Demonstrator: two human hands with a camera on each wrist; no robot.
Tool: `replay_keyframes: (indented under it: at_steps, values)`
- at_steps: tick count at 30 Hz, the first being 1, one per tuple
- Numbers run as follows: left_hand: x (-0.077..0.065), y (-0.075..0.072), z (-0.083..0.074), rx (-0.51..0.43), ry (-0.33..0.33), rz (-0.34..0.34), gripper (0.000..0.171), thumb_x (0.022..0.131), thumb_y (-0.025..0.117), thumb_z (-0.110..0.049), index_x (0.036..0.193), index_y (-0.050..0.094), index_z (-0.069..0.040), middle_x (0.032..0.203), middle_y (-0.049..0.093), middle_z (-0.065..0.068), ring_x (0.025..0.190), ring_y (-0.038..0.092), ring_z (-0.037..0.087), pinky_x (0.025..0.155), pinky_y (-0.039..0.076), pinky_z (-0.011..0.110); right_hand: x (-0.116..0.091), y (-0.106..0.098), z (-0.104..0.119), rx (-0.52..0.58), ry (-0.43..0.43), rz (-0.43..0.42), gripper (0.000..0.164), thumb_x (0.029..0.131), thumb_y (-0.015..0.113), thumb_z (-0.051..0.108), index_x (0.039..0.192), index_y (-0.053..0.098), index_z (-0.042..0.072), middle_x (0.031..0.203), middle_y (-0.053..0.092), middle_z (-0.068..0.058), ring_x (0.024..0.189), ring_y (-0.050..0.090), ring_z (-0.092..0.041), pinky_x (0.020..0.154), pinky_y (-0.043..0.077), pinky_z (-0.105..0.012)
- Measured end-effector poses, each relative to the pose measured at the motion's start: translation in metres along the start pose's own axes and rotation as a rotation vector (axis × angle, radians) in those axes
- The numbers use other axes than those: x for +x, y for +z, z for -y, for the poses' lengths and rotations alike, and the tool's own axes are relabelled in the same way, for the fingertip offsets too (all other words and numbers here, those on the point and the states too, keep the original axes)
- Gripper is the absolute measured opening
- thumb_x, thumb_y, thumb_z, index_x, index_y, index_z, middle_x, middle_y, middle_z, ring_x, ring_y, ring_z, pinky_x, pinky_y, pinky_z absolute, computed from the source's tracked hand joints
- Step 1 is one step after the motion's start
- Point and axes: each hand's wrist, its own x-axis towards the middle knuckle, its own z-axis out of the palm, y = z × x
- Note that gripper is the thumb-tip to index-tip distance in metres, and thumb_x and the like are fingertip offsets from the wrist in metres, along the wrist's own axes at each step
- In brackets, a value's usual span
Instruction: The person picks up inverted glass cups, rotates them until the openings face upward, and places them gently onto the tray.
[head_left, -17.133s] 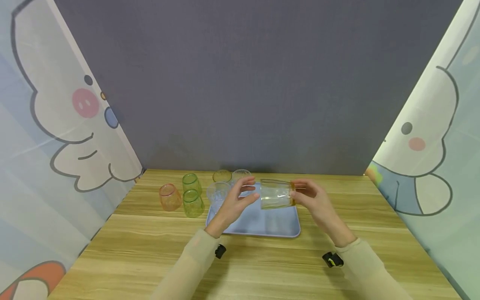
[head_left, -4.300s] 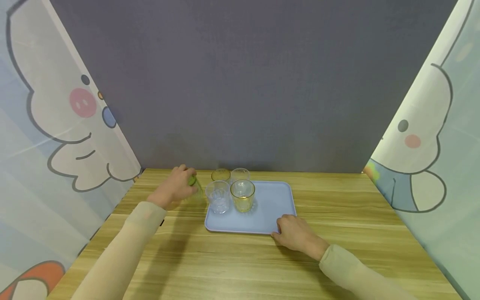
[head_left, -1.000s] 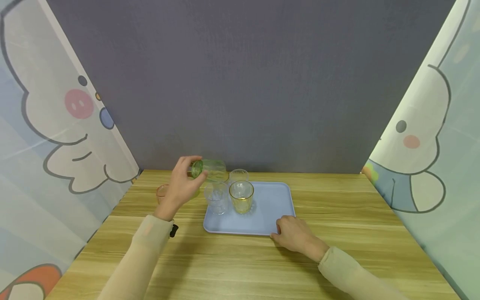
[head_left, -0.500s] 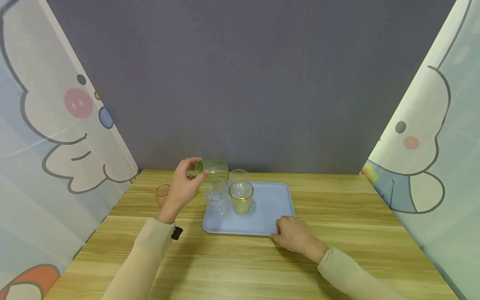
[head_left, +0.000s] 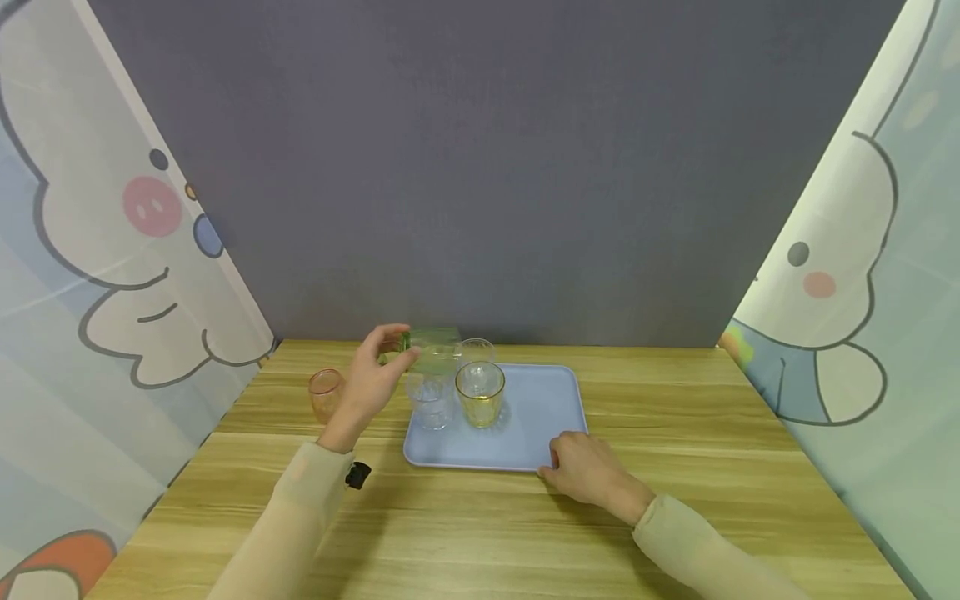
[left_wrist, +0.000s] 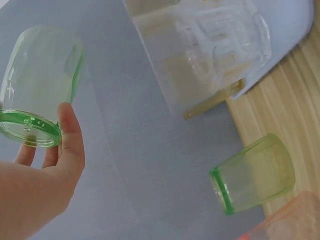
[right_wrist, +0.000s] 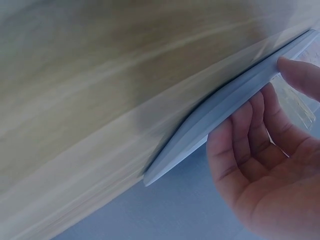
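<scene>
My left hand [head_left: 371, 379] holds a green drinking glass [left_wrist: 42, 75] by its thick base end, thumb and fingers round it. In the head view the glass lies sideways in the air, mouth to the right, over the tray's back left. My right hand [head_left: 588, 469] grips the near right corner of the blue tray [head_left: 543, 417], fingertips and thumb on its rim [right_wrist: 230, 102]. On the tray stand a clear glass [head_left: 432, 408] and a yellow glass [head_left: 481, 398], mouths up. Behind them another clear glass [head_left: 477, 350] shows; the held glass overlaps the back left corner.
A pink-orange glass [head_left: 326, 395] stands left of the tray on the wooden table [head_left: 465, 533]. Beside it a second green glass [left_wrist: 255, 175] stands base up, mostly hidden behind the left hand in the head view. A grey panel [head_left: 480, 183] rises along the back edge.
The left hand has moved slightly right and down with the green glass, which it has lifted and tipped sideways since 4.3 s ago. The yellow glass, held 17 s ago, stands on the tray.
</scene>
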Motion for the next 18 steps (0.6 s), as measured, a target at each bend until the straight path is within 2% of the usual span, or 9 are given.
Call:
replay_keyframes:
  at_steps: [3,10,14,18]
  values:
    - [-0.001,0.0023,0.001,-0.035,-0.012,0.022,0.045,0.1,0.066,-0.03,0.139,0.055,-0.011,0.139,0.051,0.013,0.125,0.048,0.031,0.101,0.042,0.052,0.0003,0.0003,0.0004,0.004,-0.001,-0.001,0.031,0.085,0.081,0.025,0.067,0.058,0.015,0.07,0.056,0.004,0.062,0.051,-0.013,0.054,0.047,-0.036]
    - [-0.0013,0.0085,0.0035,-0.145,-0.041,0.034,0.044,0.1,0.066,-0.022,0.138,0.055,-0.003,0.137,0.049,0.016,0.119,0.051,0.029,0.093,0.049,0.038,0.0002,-0.0004,-0.0002,0.008,0.001,-0.002,0.031,0.084,0.081,0.024,0.066,0.059,0.014,0.069,0.056,0.004,0.061,0.051,-0.013,0.053,0.047,-0.035]
    - [-0.0017,0.0097,0.0033,-0.199,-0.054,0.043,0.043,0.1,0.065,-0.021,0.138,0.055,-0.003,0.136,0.048,0.017,0.117,0.053,0.028,0.089,0.053,0.032,0.0001,-0.0012,0.0002,0.005,0.005,-0.001,0.03,0.084,0.081,0.024,0.067,0.059,0.014,0.07,0.056,0.003,0.062,0.051,-0.013,0.053,0.047,-0.035]
    - [-0.0036,0.0098,0.0008,-0.207,-0.068,0.053,0.042,0.101,0.064,-0.022,0.138,0.055,-0.005,0.137,0.047,0.016,0.115,0.056,0.028,0.087,0.054,0.032,0.001,-0.0026,0.0021,0.014,0.019,0.013,0.029,0.084,0.081,0.024,0.067,0.06,0.013,0.07,0.057,0.003,0.062,0.052,-0.013,0.053,0.048,-0.036]
